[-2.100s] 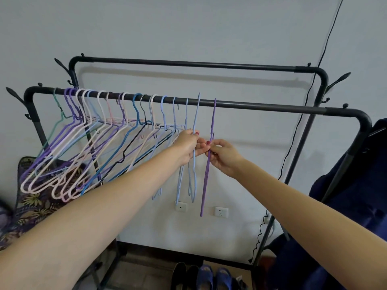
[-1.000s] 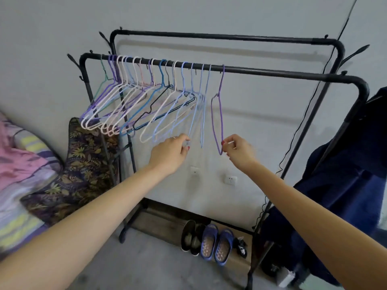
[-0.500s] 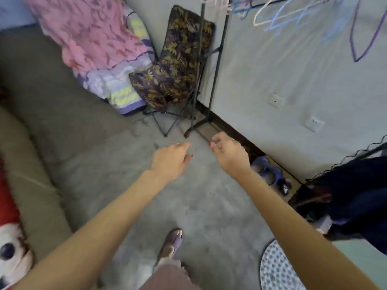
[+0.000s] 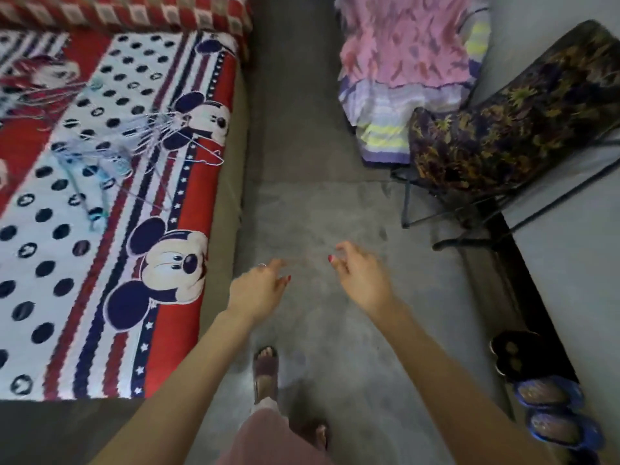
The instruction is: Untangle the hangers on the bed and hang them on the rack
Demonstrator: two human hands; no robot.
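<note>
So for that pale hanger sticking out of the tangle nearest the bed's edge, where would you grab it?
Probably by its hook, which pokes out free toward the bed edge. Come from the floor side with the left hand, the nearer one. The rest of the hanger pile is interlocked, so pulling wires there would drag others.

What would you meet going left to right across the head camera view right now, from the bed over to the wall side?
Tangled hangers on the bed → left hand → right hand → leaf-print folding chair → blue slippers by the wall.
</note>
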